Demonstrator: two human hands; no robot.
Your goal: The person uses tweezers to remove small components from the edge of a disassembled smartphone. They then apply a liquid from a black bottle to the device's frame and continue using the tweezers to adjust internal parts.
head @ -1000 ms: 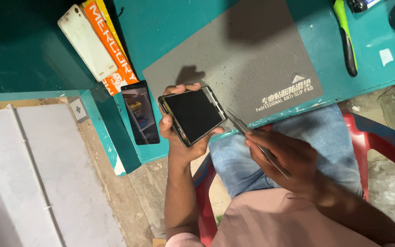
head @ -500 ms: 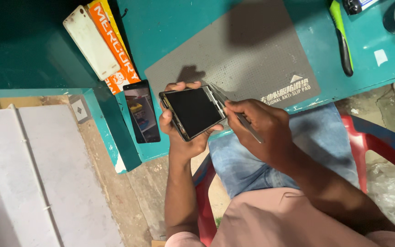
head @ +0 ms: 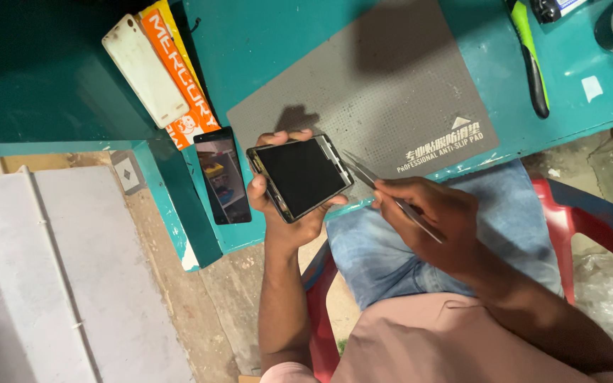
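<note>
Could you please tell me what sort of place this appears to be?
Probably a phone repair bench: a grey anti-slip mat on a teal table, an opened phone in the left hand, tweezers in the right hand.

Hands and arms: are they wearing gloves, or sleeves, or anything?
No gloves. The left hand and the right hand are bare, with no rings or watch showing. Both forearms are bare too. Pink cloth, probably short shirt sleeves, shows only at the bottom edge, near the upper arms.

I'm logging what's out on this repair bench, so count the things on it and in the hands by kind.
Phones: 2, the dark-screened phone in the left hand, the second phone on the bench.
White back covers: 1
Orange boxes: 1
Tweezers: 1, in the right hand
Grey mats: 1
Green-handled tools: 1
Total: 7
</note>
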